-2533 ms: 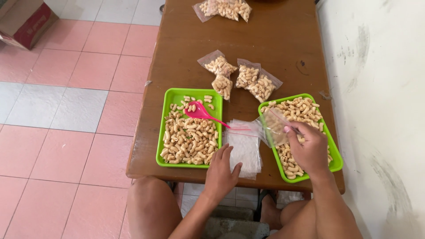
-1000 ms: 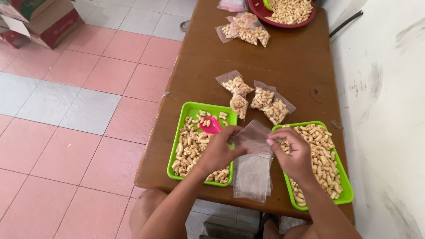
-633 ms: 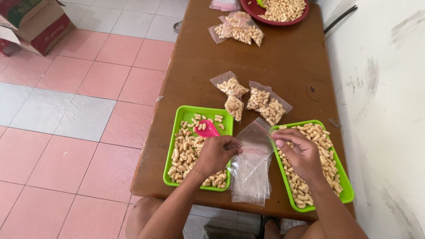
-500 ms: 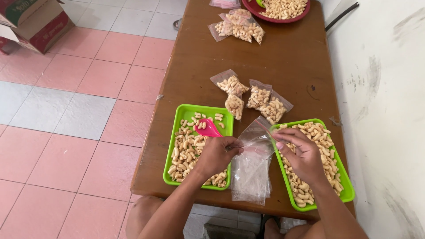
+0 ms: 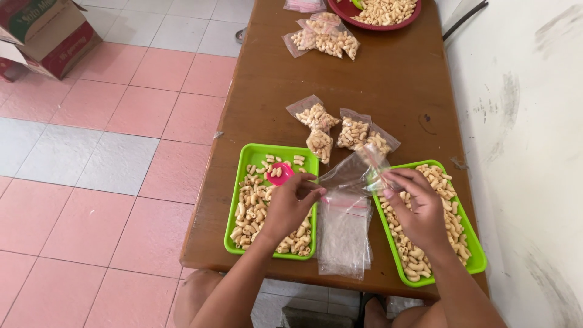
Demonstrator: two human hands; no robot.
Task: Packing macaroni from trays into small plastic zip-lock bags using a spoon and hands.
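A clear plastic bag is held up between my two hands above the brown table. My left hand hovers over the left green tray of macaroni snacks and pinches the bag's left edge. A pink scoop lies in that tray just beyond its fingers. My right hand is above the right green tray of snacks and grips the bag's right edge. A stack of empty clear bags lies flat between the trays.
Several filled snack bags lie just past the trays, and more filled bags sit farther up beside a red plate of snacks. A white wall runs along the right. A cardboard box stands on the tiled floor.
My left hand rose from the stack of empty bags to the left tray side. One bag now hangs between both hands. The view has tilted farther up the table.
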